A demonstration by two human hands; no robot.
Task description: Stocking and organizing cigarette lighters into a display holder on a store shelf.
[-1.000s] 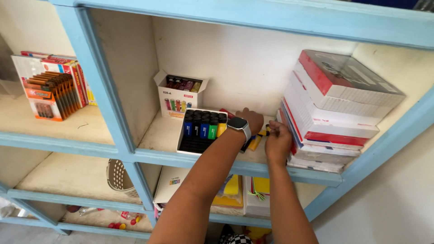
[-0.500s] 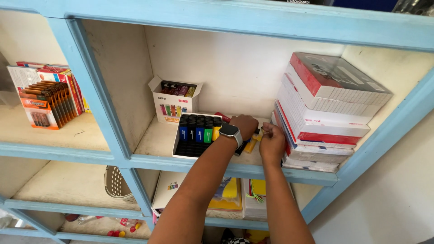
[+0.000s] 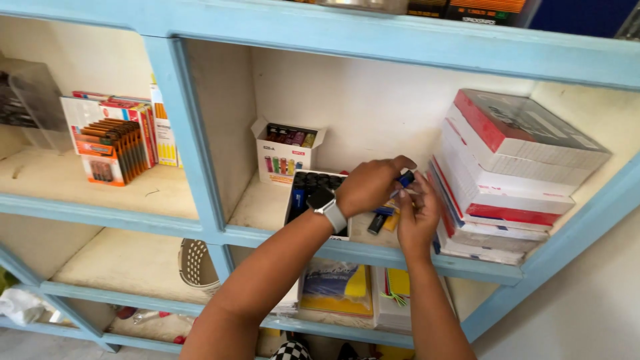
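On the blue shelf (image 3: 373, 250), the left hand (image 3: 369, 187) and right hand (image 3: 418, 217) met, fingers pinched together on a small blue marker (image 3: 405, 179). The hands hid most of it. Loose markers (image 3: 385, 219) beneath were partly covered, beside the dark marker box (image 3: 308, 190) and stacked cartons (image 3: 507, 180).

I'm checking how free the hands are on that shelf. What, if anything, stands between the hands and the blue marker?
Nothing visible does. The left hand and right hand already meet at the blue marker, holding it just above the shelf. The open marker box sits left of them, the stacked packs right.
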